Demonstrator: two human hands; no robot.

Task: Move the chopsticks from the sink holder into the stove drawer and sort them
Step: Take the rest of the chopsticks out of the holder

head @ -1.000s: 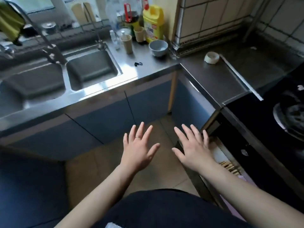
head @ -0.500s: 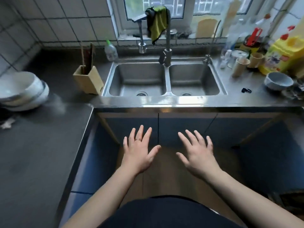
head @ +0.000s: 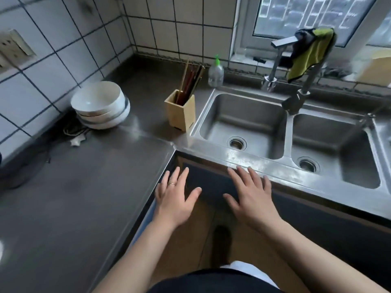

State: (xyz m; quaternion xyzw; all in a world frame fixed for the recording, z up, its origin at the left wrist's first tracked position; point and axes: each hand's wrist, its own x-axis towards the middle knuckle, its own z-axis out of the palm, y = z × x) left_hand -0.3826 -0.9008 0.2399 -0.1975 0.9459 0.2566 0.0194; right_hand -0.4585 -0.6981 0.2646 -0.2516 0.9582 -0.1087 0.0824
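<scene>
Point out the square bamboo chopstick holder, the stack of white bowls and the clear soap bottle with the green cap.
square bamboo chopstick holder (head: 183, 115): head view, its front wall.
stack of white bowls (head: 95, 96): head view, top bowl's inside.
clear soap bottle (head: 215, 74): head view, its body.

Soft daylight from the window (head: 317, 15) at upper right, overexposed and washed out. Pale glare along the front rim of the sink (head: 243, 157) and a milky streak across the counter (head: 143, 132). Dim below the counter edge. Slightly soft all over, with smeared chopsticks (head: 190, 81). Wide-angle bowing across the wall tiles (head: 88, 45), worst at the left edge.
</scene>
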